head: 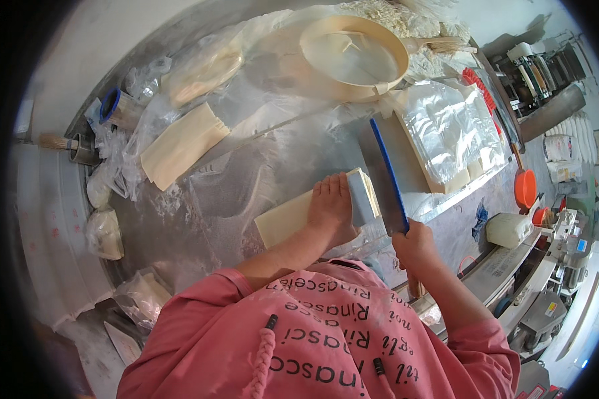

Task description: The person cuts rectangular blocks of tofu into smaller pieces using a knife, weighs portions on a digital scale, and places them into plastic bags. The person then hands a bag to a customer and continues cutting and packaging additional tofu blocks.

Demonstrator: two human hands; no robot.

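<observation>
My left hand (333,207) presses flat on a stack of pale dough sheets (283,219) on the metal worktop. A grey-blue block (362,198) lies on the stack, against the fingers' right side. In my right hand (415,244) is a large knife (385,174), its broad blade upright with the blue back edge up, just right of the stack's end. Whether the blade touches the stack, I cannot tell. Further right, a tray (419,154) holds pale pieces under clear plastic film (437,129). Another folded dough sheet (184,144) lies to the left.
A round wooden sieve (354,92) stands at the back, with shredded dough (379,12) behind it. Plastic bags (147,80), a blue-rimmed container (111,104) and a brush (57,142) in a metal cup line the left. An orange ladle (525,188) and a plastic jug (508,230) are at right.
</observation>
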